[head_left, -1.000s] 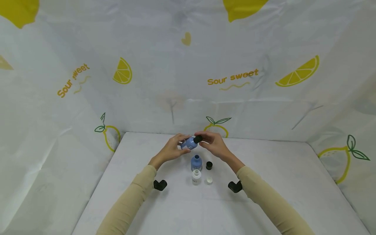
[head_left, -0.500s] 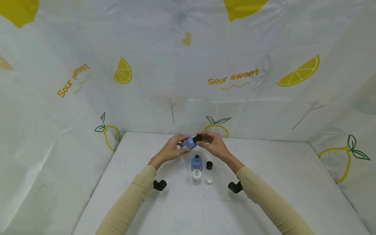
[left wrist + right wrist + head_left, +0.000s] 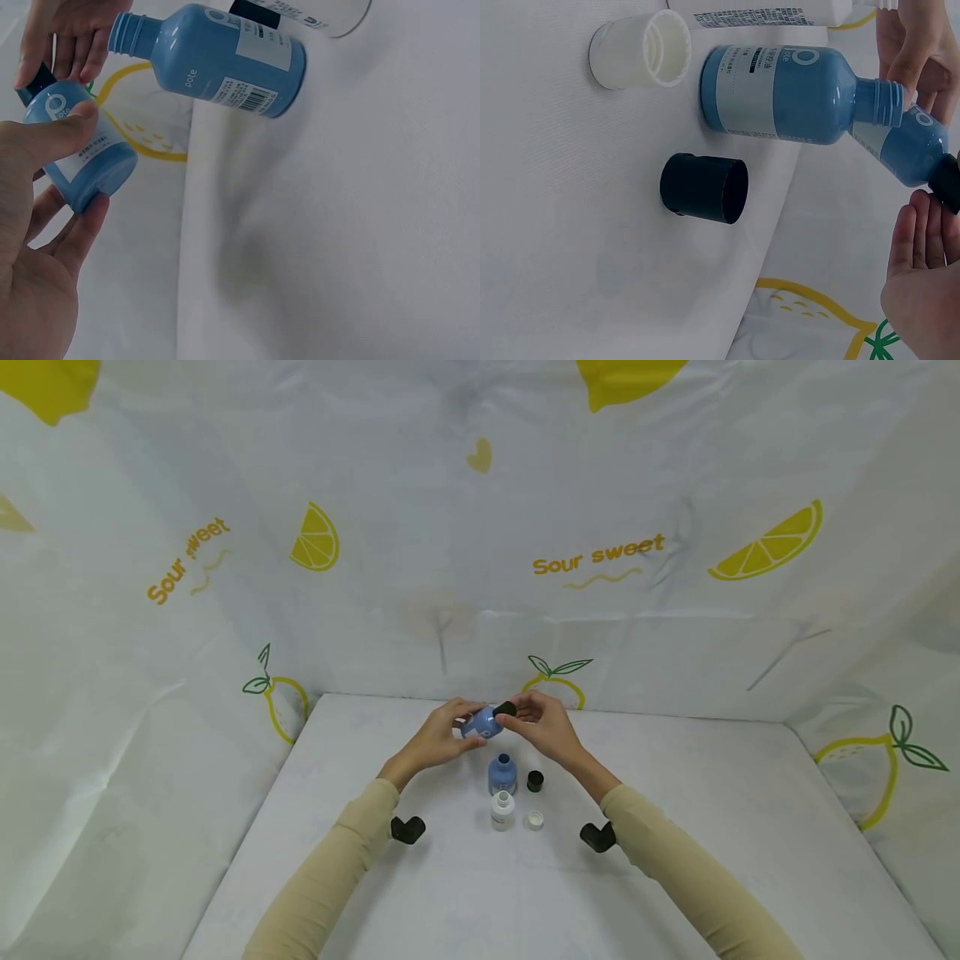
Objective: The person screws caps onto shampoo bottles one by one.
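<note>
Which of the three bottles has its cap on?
The tilted blue bottle in the left hand: a black cap sits over its neck. The standing blue bottle and white bottle both show open necks.

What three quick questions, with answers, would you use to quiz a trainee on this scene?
1. Multiple choice: what does the person's left hand hold? A) a white bottle; B) a tilted blue bottle; C) nothing.
2. True or false: the white bottle has its cap on.
3. Count: how many blue bottles are in view?

Key:
1. B.
2. False: the white bottle is open at the top, and a white cap sits beside it.
3. Two: the held one and an upright blue bottle on the table.
</note>
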A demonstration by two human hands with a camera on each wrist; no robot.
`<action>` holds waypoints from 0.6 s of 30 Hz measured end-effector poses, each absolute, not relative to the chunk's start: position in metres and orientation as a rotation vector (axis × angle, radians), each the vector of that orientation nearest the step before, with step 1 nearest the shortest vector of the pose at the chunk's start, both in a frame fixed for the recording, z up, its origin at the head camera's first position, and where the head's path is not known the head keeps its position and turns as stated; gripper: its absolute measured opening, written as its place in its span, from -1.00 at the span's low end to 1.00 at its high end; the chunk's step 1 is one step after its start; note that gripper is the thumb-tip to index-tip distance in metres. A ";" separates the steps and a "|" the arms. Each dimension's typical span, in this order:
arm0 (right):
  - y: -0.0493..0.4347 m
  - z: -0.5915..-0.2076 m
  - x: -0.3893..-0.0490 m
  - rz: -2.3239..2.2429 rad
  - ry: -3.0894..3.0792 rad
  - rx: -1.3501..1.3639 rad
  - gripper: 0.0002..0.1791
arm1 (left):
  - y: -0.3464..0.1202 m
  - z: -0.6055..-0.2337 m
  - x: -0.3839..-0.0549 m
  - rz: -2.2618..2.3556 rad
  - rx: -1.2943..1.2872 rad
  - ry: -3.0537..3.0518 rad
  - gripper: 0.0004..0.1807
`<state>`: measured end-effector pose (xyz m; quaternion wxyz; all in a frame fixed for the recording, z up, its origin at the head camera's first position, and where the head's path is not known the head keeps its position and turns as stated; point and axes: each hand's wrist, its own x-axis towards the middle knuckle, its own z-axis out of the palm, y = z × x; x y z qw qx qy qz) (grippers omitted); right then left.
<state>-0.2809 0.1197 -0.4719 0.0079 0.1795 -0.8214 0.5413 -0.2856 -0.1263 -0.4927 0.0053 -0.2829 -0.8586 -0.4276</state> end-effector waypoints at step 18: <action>0.118 -0.471 -0.279 1.683 -2.582 0.496 -0.57 | -0.126 -0.492 -0.285 -1.330 -0.885 -2.681 -0.32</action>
